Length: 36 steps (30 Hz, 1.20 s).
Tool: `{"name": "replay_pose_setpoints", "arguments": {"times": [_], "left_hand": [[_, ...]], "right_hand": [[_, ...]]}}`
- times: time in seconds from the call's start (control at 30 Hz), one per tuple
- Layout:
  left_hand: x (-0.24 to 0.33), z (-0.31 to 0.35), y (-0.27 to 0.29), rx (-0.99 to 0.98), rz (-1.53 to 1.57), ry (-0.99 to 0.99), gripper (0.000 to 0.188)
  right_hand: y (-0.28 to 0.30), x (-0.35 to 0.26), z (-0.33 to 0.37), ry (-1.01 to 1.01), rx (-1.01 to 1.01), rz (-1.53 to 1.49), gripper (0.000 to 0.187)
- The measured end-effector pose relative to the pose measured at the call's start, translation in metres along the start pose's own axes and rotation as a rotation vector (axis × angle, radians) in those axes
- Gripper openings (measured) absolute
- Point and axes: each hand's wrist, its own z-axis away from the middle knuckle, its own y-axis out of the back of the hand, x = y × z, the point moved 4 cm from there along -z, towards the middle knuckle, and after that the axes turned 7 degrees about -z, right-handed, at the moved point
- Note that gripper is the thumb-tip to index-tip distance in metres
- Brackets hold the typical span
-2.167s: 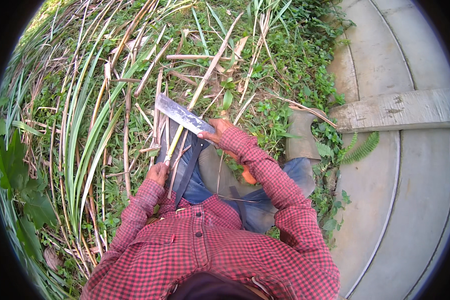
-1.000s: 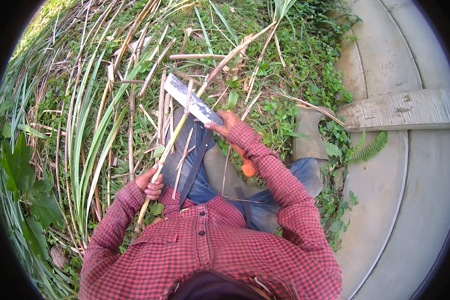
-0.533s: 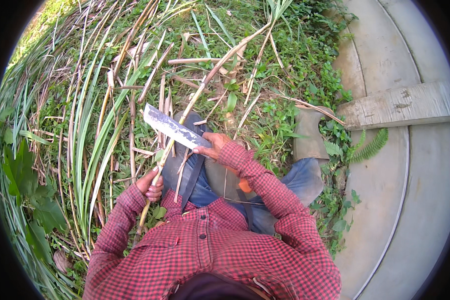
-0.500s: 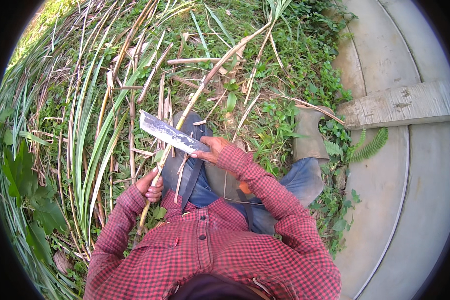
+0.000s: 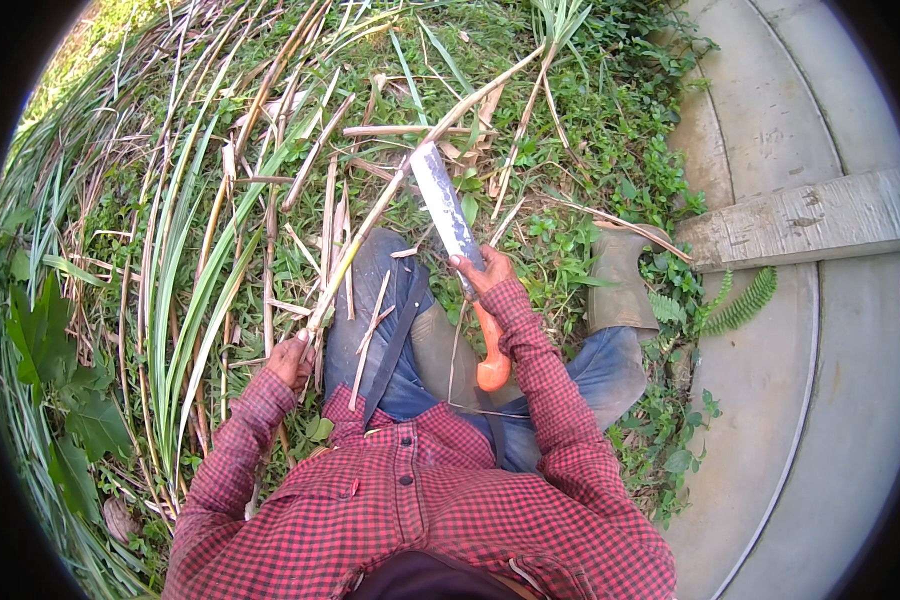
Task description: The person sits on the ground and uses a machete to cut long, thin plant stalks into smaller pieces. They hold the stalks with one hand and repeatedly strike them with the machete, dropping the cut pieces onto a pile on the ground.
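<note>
Grassy ground (image 5: 595, 110), strewn with long leaves and dry canes, spreads across the left and far side, its outer parts cut off by the dark round rim. Along the right runs a curved concrete channel (image 5: 760, 430), crossed by a pale beam (image 5: 800, 220) whose right end is cut off. The red checked shirt (image 5: 400, 500) fills the near middle. A boot (image 5: 618, 280) stands at the grass's right edge – a strip of low greenery lies between it and the right hand (image 5: 488, 272). The long stalk (image 5: 394, 187) slants far and right from the left hand (image 5: 290, 362), which is closed on its near part, finger curl hard to make out. The knife (image 5: 446, 208) is just right of the stalk, its far end meeting it in view – whether they touch, I cannot tell. The right hand grips it where blade meets orange handle (image 5: 492, 350), palm hidden.
</note>
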Motion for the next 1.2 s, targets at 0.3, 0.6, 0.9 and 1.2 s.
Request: {"name": "replay_pose_setpoints", "arguments": {"times": [0.3, 0.6, 0.9, 1.2], "left_hand": [[0.006, 0.027, -0.022, -0.412, 0.181, 0.203, 0.048], [-0.004, 0.026, -0.018, -0.663, 0.396, 0.248, 0.051], [-0.020, 0.018, -0.026, -0.766, 0.540, 0.343, 0.053], [-0.021, 0.033, -0.031, -0.971, 0.694, 0.412, 0.054]], "right_hand": [[-0.009, -0.040, -0.052, 0.110, 0.051, 0.077, 0.056], [-0.027, -0.051, 0.011, 0.283, -0.181, 0.341, 0.052], [-0.041, -0.043, 0.028, 0.299, -0.322, 0.507, 0.055], [0.023, -0.052, -0.048, 0.201, 0.006, 0.109, 0.056]]}}
